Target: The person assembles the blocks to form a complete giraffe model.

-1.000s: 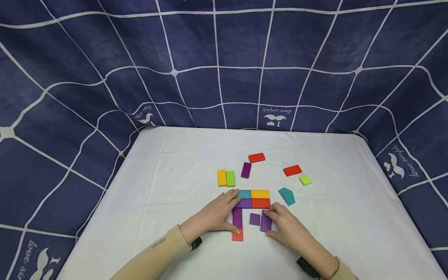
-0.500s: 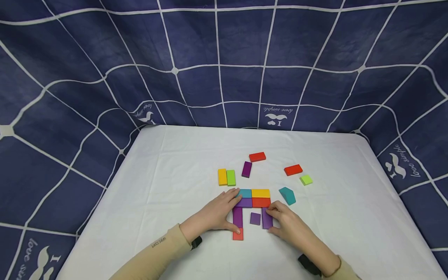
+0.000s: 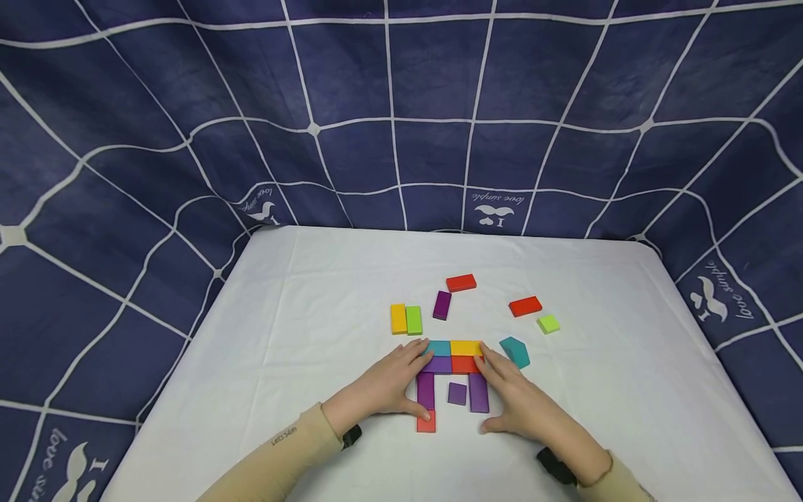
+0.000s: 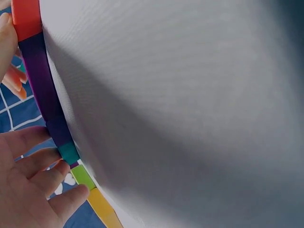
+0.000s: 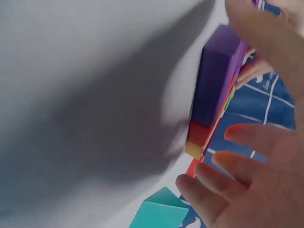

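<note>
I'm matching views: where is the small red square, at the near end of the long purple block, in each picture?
Head: red square, lower middle, below the long purple block.
Left wrist: red square, top left corner.
Right wrist: not visible.
Shared landmark: blue gridded cloth, behind the table in head, left edge in left wrist, right side in right wrist.

Booth-like, navy cloth (image 3: 433,157) screens off the table (image 3: 326,293).

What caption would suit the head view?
Left hand and right hand flank colourful blocks on white cloth, loose pieces lying beyond.
</note>
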{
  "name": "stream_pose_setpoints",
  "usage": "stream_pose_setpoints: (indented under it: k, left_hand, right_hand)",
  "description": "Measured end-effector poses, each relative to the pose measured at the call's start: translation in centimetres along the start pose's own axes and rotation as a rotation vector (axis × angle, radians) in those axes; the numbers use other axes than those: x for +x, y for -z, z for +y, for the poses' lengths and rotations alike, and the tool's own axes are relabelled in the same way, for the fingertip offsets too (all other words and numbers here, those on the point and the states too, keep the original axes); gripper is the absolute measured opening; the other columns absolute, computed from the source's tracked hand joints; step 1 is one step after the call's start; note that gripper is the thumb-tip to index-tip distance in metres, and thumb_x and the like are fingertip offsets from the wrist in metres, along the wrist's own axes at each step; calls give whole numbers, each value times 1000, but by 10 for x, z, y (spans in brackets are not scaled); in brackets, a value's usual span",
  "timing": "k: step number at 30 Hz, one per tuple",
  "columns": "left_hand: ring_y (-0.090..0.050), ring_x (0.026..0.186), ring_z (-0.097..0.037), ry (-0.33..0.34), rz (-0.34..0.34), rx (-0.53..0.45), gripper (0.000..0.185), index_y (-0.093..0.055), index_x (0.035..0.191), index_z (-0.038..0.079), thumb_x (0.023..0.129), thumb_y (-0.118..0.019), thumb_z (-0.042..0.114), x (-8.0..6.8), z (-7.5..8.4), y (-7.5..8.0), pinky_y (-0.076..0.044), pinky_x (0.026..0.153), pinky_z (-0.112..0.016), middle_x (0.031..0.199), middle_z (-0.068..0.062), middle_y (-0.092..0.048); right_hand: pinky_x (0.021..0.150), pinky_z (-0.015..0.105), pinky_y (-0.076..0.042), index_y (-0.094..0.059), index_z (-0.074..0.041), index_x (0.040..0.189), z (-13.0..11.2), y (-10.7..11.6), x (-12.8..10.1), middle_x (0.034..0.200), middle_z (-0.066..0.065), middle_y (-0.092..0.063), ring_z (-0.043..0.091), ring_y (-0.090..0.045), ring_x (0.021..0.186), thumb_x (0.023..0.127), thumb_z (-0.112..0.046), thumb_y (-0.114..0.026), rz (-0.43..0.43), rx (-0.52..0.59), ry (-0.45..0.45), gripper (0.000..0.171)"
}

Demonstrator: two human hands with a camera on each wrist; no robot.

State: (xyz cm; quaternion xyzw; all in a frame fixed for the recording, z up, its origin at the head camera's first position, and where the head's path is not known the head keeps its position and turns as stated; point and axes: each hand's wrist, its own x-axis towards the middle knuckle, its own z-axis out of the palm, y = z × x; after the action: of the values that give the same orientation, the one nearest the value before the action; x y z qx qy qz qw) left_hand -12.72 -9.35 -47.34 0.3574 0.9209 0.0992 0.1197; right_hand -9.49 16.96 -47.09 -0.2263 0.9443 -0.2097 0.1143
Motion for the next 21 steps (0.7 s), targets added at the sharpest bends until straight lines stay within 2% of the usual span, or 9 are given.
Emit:
stream_pose_setpoints:
  k: [9,13,21]
  left_hand:
    - [-21,142,-25,-1,10,-8,102,-34,145,6,69,-67,66,-1,1,0,-24,114,-42,153,-10,-24]
    - [-22,141,-26,-7,18,-5,103,-35,144,6,68,-67,67,-1,1,0,-25,114,-42,153,-11,-25]
    - [-21,142,-25,2,4,-5,104,-33,145,7,68,-67,68,0,1,0,-24,114,-41,154,-10,-24]
  right_hand:
    - [102,53,-39,-32,-5,145,10,5,12,156,6,-16,32,-23,139,58,-50,-84,-63,97,26,111]
    - [101,52,-40,-36,-6,143,13,5,14,156,4,-20,31,-27,138,60,-51,-83,-75,82,24,106]
    - [100,52,-41,-42,-5,140,15,9,16,152,6,-27,31,-31,135,58,-49,-84,-45,16,54,103]
